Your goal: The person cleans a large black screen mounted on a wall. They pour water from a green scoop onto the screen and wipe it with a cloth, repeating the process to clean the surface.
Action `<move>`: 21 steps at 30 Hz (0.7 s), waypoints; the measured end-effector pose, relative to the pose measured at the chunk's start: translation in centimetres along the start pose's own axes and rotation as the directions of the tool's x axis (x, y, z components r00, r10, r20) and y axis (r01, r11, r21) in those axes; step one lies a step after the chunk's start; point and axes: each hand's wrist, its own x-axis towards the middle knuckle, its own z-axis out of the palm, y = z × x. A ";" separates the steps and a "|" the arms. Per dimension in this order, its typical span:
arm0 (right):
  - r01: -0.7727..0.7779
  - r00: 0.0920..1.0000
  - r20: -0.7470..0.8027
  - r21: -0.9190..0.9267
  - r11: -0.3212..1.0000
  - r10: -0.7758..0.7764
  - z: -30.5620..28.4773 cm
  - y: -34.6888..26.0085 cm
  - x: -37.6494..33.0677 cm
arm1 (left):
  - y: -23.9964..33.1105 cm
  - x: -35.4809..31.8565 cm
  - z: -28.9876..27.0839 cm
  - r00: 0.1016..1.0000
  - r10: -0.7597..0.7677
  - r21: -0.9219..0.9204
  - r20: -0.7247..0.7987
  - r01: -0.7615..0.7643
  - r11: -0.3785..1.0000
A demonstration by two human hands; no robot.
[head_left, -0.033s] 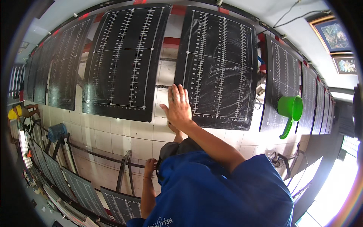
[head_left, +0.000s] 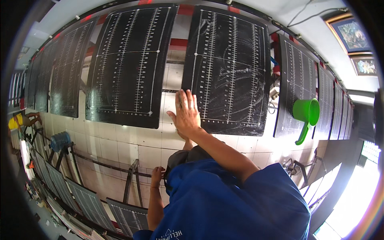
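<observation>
My right hand (head_left: pixel 187 114) lies flat, fingers stretched out, at the left near edge of a black board (head_left: pixel 250 44) with white ruled lines and tick marks. Whitish wet-looking smears cover much of this board's right half. No object shows under the palm. Low by my left side, my left hand (head_left: pixel 158 173) hangs with loosely bent fingers a little apart and nothing visible in it. A green dipper (head_left: pixel 305 112) with a long handle sits on the neighbouring board (head_left: pixel 294 76) to the right.
Another ruled black board (head_left: pixel 132 36) stands to the left, with more beyond on both sides, on red and black frames (head_left: pixel 178 43). Behind me at the lower left are further boards (head_left: pixel 89 202), a metal rack (head_left: pixel 131 176), a blue water jug (head_left: pixel 60 141) and a person in yellow (head_left: pixel 16 121).
The view has shifted slightly, so the boards and dipper sit a little further left. My right hand stays at the board's edge; my left hand has barely moved.
</observation>
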 end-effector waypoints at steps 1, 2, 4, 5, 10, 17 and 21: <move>0.016 0.999 0.037 -0.002 1.000 -0.016 -0.3 0.1 -0.9 | 1.2 0.0 -0.2 0.998 -0.070 -0.056 -0.001 0.070 0.996; 0.081 0.996 0.042 0.039 0.996 -0.083 -0.7 0.4 -2.5 | 1.4 0.4 -0.8 0.996 -0.084 -0.074 -0.004 0.083 0.994; 0.123 0.980 0.145 0.082 0.989 -0.133 -2.0 2.2 -6.3 | 2.2 1.0 -1.4 0.996 -0.092 -0.059 -0.001 0.092 0.994; 0.135 0.970 0.192 0.079 0.988 -0.148 -3.2 4.0 -8.4 | 2.6 1.2 -1.5 0.995 -0.096 -0.055 -0.001 0.096 0.994; -0.382 0.924 -0.033 -0.151 0.912 0.382 -6.2 23.2 -18.7 | 1.4 1.9 -1.1 0.992 -0.123 -0.134 0.012 0.124 0.983; -0.278 0.934 -0.240 -0.019 0.961 0.265 -0.9 9.8 0.5 | -0.9 7.0 -1.8 0.861 0.443 0.545 0.251 -0.504 0.670; 0.086 0.988 0.124 0.059 0.995 -0.093 -2.9 3.1 -7.2 | 8.8 4.2 -0.2 0.999 -0.025 -0.013 0.023 0.025 1.000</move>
